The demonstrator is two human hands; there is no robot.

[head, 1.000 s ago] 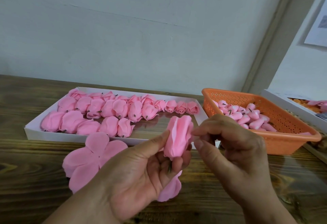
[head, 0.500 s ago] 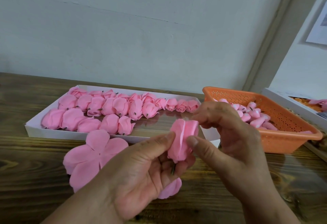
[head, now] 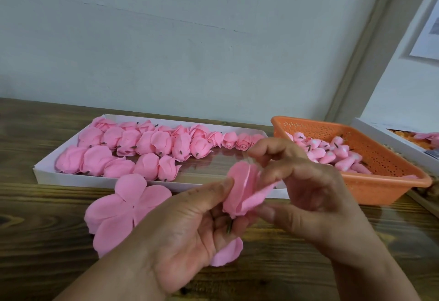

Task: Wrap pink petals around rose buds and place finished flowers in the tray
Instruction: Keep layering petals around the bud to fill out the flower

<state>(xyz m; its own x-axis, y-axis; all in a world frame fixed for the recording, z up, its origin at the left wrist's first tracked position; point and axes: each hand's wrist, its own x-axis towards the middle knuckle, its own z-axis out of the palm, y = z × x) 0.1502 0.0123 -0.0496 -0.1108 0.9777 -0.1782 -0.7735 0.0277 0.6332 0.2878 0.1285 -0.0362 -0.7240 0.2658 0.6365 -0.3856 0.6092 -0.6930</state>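
Peeling one petal [head: 259, 195] outward now: the right hand [head: 306, 193] fingers pinch its edge, where half a second ago it lay flat against the rose bud [head: 237, 196]. The left hand [head: 190, 227] fingers pinch the bud, so I'd say wrapping isn't finished. Beyond the fingers, the white tray [head: 107, 180] holds rows of finished flowers [head: 147, 151]; right of them, the orange basket [head: 380, 186] holds bare buds [head: 332, 155].
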